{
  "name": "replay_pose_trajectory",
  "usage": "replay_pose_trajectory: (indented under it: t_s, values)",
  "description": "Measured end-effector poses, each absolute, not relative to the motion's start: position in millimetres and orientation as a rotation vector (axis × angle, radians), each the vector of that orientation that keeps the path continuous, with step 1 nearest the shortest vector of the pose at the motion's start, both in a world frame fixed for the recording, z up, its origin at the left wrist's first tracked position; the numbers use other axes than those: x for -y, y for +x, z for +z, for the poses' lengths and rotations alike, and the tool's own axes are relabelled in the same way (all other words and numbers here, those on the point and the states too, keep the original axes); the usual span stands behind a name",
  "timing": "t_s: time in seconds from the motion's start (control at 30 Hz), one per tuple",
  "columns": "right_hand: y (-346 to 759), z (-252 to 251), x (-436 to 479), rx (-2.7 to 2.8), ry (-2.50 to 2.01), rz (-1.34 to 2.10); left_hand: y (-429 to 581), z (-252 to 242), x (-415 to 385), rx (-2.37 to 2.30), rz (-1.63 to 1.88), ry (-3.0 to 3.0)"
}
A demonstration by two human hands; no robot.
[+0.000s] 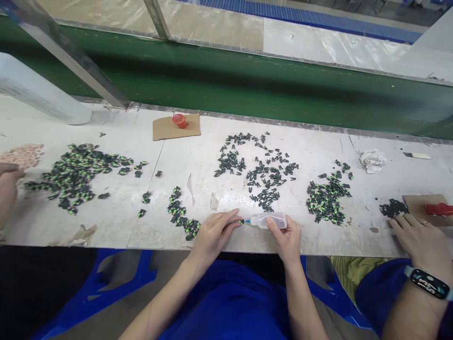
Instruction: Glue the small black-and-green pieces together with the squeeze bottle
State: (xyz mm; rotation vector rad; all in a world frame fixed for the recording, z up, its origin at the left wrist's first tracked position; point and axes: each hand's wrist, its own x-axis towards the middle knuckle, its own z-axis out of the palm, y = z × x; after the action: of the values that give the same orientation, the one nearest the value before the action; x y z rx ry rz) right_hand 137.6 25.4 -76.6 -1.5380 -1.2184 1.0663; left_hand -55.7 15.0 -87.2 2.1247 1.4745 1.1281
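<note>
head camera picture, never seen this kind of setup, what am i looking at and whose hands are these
It is one picture from a camera worn on a person's head, looking down at a white worktable. There is no machine: the two hands in the middle are the wearer's own. The left hand pinches a small black-and-green part. The right hand holds a clear squeeze bottle, its blue nozzle at that part. Green-and-black piles and dark parts lie around. A co-worker's hand with a smartwatch is at the right, another hand at the left edge.

The worn white bench [116, 222] bears heaps of small dark parts [264, 182], cardboard [170, 130], a rag [372, 159].
</note>
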Motion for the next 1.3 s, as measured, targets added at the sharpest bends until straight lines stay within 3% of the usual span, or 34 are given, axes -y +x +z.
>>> replay_pose_trajectory:
  t_s: [1.3]
  values:
    - [136.5, -73.2, -24.9, 1.155, -1.502, 1.048, -55.4, -87.1, -15.5, -1.462, 1.154, 2.131]
